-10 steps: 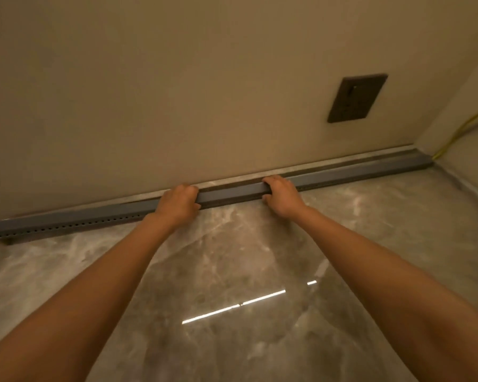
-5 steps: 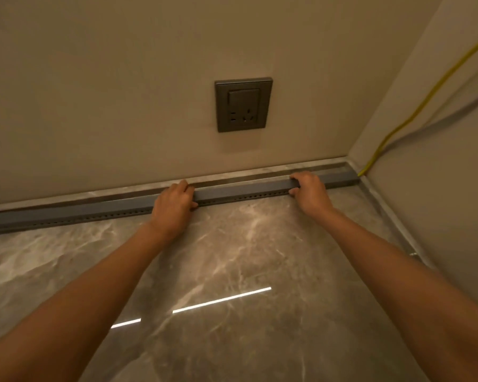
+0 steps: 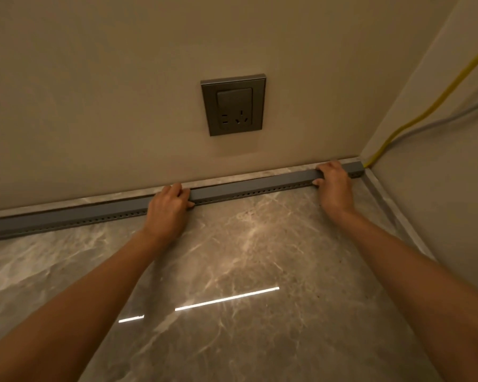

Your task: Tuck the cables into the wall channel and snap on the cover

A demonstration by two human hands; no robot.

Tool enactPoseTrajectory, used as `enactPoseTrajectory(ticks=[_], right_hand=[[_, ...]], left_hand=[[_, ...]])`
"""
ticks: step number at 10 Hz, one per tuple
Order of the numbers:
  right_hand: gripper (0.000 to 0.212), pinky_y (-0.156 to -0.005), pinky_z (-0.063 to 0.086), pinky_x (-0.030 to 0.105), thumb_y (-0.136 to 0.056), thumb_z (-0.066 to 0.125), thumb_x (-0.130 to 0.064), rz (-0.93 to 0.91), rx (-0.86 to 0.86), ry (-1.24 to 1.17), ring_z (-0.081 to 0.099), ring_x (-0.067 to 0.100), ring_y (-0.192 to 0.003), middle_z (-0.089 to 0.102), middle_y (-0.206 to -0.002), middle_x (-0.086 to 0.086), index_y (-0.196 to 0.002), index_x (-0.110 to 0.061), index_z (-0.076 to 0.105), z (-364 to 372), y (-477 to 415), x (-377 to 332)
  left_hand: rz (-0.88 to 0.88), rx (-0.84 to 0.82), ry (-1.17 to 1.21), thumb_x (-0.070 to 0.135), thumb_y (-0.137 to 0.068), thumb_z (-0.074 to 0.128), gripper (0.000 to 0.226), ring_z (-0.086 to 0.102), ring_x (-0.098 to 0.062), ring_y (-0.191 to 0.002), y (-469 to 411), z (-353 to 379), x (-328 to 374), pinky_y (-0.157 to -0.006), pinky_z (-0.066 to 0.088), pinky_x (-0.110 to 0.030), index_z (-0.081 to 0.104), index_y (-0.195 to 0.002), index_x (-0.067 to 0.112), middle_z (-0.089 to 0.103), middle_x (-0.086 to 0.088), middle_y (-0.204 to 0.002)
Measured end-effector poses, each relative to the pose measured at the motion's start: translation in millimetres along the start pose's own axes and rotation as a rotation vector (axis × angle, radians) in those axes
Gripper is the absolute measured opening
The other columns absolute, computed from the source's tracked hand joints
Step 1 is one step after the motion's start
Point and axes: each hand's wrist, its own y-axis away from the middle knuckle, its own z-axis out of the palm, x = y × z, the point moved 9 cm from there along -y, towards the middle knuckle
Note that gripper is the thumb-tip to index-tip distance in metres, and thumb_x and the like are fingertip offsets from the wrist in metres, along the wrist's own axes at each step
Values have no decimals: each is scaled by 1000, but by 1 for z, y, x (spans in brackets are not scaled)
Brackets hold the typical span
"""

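Observation:
A long grey cable channel (image 3: 249,186) with a row of small holes along its front lies on the floor against the wall's foot, its flat cover on top. My left hand (image 3: 169,205) grips over it near the middle, fingers curled on the top. My right hand (image 3: 334,181) grips it close to its right end by the corner. A yellow cable (image 3: 414,117) comes out of the channel's right end (image 3: 356,168) and climbs the side wall, with a grey cable (image 3: 436,123) beside it. Any cables inside the channel are hidden.
A dark grey wall socket (image 3: 233,104) sits on the wall above the channel. A marble skirting strip (image 3: 116,195) runs behind the channel. The glossy marble floor (image 3: 246,271) reflects a light strip. The side wall (image 3: 453,188) closes the corner at the right.
Both hands have slid to the right along the channel, the right one reaching almost to the corner end. My view has swung right, bringing the socket to the middle.

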Motion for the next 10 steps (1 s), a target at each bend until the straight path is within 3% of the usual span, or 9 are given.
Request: enactPoseTrajectory(ticks=[2,4,5,6,7,8,10], right_hand=[[18,-85,48,43,-91,49,8,-38,-69,174,58,41,-101,57,-114,25,-104,8,60,6,1,-9],[28,-92,44,44,-93,42,11,-46,-164,371,53,43,-109,50,-126,25,-119,6,52,14,0,-15],[30,-94,45,43,-94,42,9,-82,-185,443,55,40,-112,51,-128,24,-122,3,50,14,-2,-19],[35,-96,45,41,-91,45,11,-108,-220,467,53,38,-117,51,-129,22,-124,1,48,15,-2,-22],[37,-101,43,41,-91,48,7,-68,-250,400,47,38,-123,48,-132,23,-127,3,45,18,-2,-22],[45,-112,32,42,-92,51,0,-18,-288,223,35,38,-133,38,-141,25,-135,5,37,27,3,-28],[45,-107,37,39,-94,49,-2,-57,-314,-31,41,35,-130,38,-142,20,-137,-1,36,12,19,-59]], left_hand=[[31,27,-18,-1,-56,85,20,62,-31,-52,-3,-2,2,-34,44,-26,65,-59,0,63,-15,-58],[76,99,-22,-2,-56,65,8,59,-29,-46,-8,-6,4,-36,43,-25,61,-50,1,59,-14,-52],[14,32,-7,-11,-53,76,16,60,-32,-49,-11,0,2,-36,42,-26,62,-51,-2,61,-17,-55],[-122,-34,43,-8,-73,66,3,62,-38,-77,-15,1,-3,-51,43,-37,68,-75,-7,63,-23,-81],[-231,-114,39,-1,-87,52,17,58,-37,-94,-16,5,-3,-71,48,-43,66,-95,-5,60,-22,-101],[-329,-185,43,2,-90,49,19,59,-38,-98,-17,6,0,-80,49,-44,64,-103,-2,59,-20,-108],[-475,-283,314,17,-90,57,32,55,-37,-114,-16,-14,12,-96,47,-43,58,-119,2,58,-21,-124]])
